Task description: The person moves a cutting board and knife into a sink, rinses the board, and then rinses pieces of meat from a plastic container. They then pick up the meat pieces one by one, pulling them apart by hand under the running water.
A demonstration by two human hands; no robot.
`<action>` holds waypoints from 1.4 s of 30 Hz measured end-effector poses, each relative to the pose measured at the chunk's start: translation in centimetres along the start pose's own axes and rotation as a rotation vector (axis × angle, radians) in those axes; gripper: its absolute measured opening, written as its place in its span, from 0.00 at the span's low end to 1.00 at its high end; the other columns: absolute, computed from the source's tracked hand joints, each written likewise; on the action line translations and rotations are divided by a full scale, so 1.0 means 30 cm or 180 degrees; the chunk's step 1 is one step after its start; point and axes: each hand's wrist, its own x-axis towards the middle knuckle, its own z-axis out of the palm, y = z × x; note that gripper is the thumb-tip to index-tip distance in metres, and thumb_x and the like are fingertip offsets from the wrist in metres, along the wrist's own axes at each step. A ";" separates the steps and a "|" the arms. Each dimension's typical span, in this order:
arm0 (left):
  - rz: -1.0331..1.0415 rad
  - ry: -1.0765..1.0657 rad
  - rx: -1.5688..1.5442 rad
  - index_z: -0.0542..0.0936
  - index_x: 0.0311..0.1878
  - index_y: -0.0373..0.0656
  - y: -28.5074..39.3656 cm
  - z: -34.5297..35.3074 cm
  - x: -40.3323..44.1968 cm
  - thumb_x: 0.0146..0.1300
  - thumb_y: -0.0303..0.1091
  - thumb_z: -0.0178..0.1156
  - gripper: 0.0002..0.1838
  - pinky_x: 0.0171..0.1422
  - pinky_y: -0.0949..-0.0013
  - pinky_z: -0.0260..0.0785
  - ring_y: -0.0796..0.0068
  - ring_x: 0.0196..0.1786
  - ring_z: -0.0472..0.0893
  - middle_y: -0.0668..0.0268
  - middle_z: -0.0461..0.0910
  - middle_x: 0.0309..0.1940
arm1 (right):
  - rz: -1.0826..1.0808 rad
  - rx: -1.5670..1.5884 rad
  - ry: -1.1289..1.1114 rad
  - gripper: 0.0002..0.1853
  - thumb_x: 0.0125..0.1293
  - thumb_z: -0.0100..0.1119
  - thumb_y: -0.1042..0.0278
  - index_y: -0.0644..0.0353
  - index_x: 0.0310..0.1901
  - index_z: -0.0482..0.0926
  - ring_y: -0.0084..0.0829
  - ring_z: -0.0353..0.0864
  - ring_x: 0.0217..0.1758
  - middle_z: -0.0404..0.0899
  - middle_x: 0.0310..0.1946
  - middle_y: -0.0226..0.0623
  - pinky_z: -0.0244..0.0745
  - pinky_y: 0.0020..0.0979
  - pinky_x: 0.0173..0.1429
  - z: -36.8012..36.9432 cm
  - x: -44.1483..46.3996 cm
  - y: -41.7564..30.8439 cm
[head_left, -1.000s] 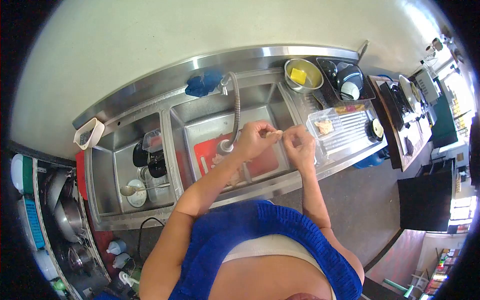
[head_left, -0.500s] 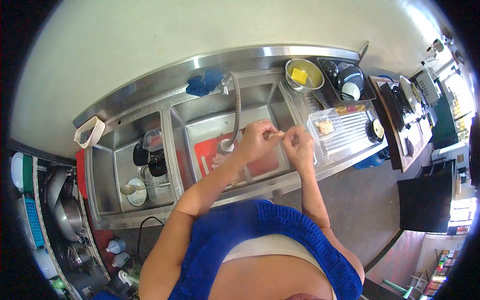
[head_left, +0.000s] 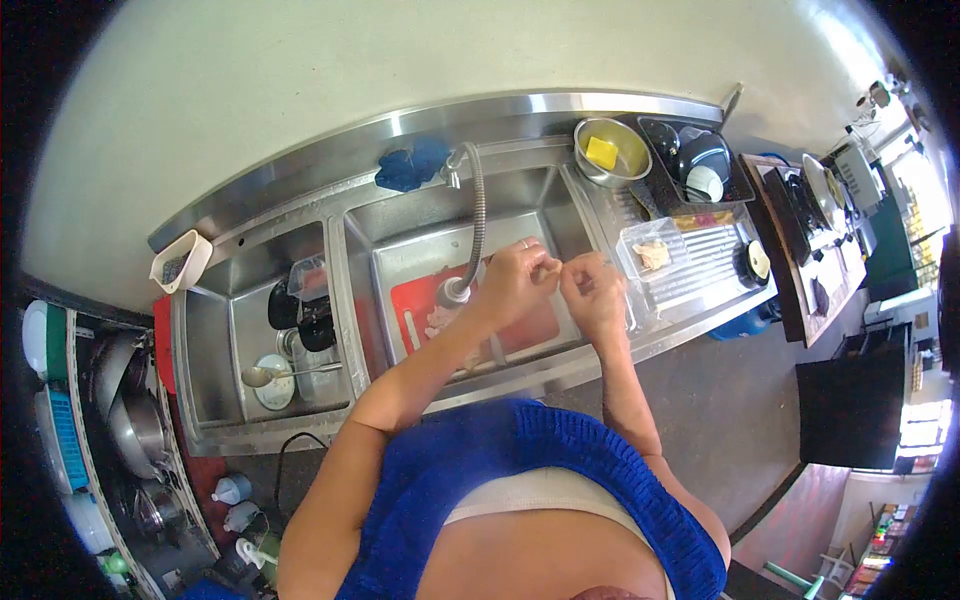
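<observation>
Above the right-hand sink basin (head_left: 510,225), my left hand (head_left: 518,285) is closed in a pinch on a small pale piece of what looks like raw meat (head_left: 553,267). My right hand (head_left: 596,297) is beside it, fingertips pinched together at the same piece; the fingers hide most of it. Under the hands, a red cutting board (head_left: 530,328) lies in the basin, with more pale pink meat (head_left: 438,320) on it, partly behind my left forearm. A clear plastic container (head_left: 680,240) holding pale pieces stands on the drainboard to the right.
A flexible faucet hose (head_left: 478,210) hangs into the basin close to my left hand. The left basin (head_left: 215,350) holds dark dishes, a spoon (head_left: 262,376) and a container. A metal bowl (head_left: 628,160) with a yellow sponge (head_left: 601,153) and a black dish tray (head_left: 742,185) stand behind the drainboard.
Both hands stay above the basin, with their fingertips shifting slightly around the small piece; less of it shows now. The view has moved a little.
</observation>
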 end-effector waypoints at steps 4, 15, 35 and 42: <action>0.0199 0.0061 -0.0088 0.80 0.30 0.36 0.010 0.000 0.004 0.57 0.30 0.69 0.08 0.30 0.68 0.66 0.70 0.25 0.75 0.60 0.78 0.27 | -0.0176 -0.0133 -0.0020 0.07 0.50 0.65 0.79 0.62 0.27 0.74 0.36 0.75 0.26 0.75 0.24 0.38 0.70 0.35 0.32 0.001 0.009 0.014; -0.1322 -0.0462 -0.1744 0.83 0.33 0.38 -0.035 -0.007 -0.004 0.62 0.33 0.67 0.07 0.36 0.73 0.70 0.82 0.31 0.78 0.68 0.83 0.28 | -0.0044 0.0024 0.0093 0.03 0.54 0.60 0.79 0.62 0.30 0.75 0.36 0.75 0.28 0.77 0.28 0.39 0.70 0.34 0.35 -0.024 0.014 0.037; 0.0339 0.0728 0.0008 0.81 0.40 0.36 0.098 -0.042 -0.001 0.53 0.21 0.66 0.10 0.48 0.70 0.72 0.66 0.39 0.81 0.62 0.79 0.34 | 0.1145 0.1634 -0.0018 0.07 0.65 0.61 0.71 0.66 0.40 0.82 0.16 0.78 0.36 0.83 0.29 0.27 0.72 0.22 0.42 0.040 -0.006 0.052; 0.0239 0.0481 0.0016 0.82 0.36 0.37 0.103 -0.047 0.008 0.53 0.22 0.67 0.07 0.39 0.68 0.75 0.67 0.34 0.82 0.61 0.80 0.33 | 0.0923 0.1237 -0.0028 0.07 0.65 0.60 0.70 0.65 0.39 0.82 0.23 0.82 0.37 0.84 0.31 0.35 0.75 0.28 0.45 0.013 0.000 -0.021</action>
